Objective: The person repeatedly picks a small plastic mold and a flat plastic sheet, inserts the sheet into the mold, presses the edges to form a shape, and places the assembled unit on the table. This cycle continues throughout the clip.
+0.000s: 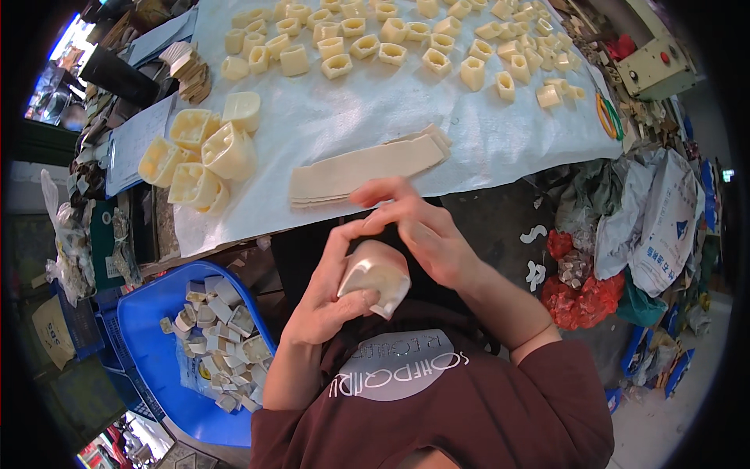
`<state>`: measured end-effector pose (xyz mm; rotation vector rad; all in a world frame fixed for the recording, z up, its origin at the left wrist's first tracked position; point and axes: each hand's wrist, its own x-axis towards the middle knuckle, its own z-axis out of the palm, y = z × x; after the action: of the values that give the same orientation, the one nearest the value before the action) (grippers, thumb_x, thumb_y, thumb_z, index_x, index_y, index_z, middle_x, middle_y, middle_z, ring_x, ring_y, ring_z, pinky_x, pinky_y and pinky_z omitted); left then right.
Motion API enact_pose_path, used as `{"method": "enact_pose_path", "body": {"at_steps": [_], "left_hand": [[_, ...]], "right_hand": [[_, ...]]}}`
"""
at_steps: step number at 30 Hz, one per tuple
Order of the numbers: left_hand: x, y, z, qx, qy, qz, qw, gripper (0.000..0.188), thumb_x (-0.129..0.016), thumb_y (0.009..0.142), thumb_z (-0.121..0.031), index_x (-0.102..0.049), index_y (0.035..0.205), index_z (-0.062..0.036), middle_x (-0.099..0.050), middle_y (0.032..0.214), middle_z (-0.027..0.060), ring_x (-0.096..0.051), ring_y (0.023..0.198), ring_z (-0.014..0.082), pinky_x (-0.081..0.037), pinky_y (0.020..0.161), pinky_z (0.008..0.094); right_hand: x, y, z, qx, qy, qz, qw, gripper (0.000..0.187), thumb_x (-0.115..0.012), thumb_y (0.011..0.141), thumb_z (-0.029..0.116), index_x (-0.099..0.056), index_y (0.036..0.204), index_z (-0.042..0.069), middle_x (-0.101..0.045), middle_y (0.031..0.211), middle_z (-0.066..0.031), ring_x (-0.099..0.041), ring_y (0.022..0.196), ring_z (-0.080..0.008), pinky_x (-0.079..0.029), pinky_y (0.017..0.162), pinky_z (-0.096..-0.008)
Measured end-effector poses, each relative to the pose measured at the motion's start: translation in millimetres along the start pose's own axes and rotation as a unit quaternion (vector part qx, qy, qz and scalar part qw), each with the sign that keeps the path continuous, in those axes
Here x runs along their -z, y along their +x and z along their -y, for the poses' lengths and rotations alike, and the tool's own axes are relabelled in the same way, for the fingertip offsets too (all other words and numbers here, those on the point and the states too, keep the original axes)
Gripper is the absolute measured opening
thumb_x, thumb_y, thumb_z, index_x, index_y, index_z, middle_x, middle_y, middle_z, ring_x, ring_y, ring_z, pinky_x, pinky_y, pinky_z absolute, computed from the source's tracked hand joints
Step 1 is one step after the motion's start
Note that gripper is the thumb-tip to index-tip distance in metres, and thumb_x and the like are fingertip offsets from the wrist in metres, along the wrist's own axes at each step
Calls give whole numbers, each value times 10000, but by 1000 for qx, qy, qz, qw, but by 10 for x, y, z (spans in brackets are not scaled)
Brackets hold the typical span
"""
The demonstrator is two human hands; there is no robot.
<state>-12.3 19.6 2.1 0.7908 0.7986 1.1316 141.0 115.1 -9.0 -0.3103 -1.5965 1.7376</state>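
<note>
In front of my chest, my left hand [320, 301] is wrapped round a glossy cream-coloured hollow block [383, 270], thumb on its near side. The fingers of my right hand [422, 234] are bent together just beyond the block, by the left fingertips. Whatever they may pinch is too small or hidden to name. Past both hands, a stack of flat beige strips [371, 168] lies at the near edge of the white-covered table [500, 141]. Farther left on it stand several larger pale-yellow hollow blocks [230, 152].
Many small pale-yellow hollow pieces [336, 66] spread across the table's far side. A blue tub [148, 344] of cream and grey pieces stands low on the left. At right are red bags [586, 305], a white sack [664, 227] and a beige machine box [656, 70].
</note>
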Motion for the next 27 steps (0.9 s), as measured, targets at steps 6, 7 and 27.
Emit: {"method": "enact_pose_path", "body": {"at_steps": [6,7,27], "left_hand": [[-43,46,34,39,6,-1,999,619,-610,718,-217,-364,1229,30,-516,946,103,-568,749,139,-473,592,222],[-50,50,23,48,-7,-6,999,607,-604,719,-215,-370,1220,36,-515,929,101,-572,709,134,-475,553,214],[-299,124,150,-115,-80,-204,969,433,-610,846,-330,-423,1116,-49,-498,1041,75,-520,922,133,-447,783,262]], "right_hand": [[61,105,-26,-123,168,169,964,84,-552,852,116,-602,877,52,-476,1218,-162,-471,1111,-231,-361,942,-378],[82,98,-26,-113,143,171,968,59,-568,842,101,-598,869,57,-480,1217,-153,-476,1102,-220,-368,936,-368],[-288,-198,-143,37,-99,-59,993,367,-410,958,281,-452,1266,87,-421,1236,-125,-409,1122,-249,-319,969,-364]]}}
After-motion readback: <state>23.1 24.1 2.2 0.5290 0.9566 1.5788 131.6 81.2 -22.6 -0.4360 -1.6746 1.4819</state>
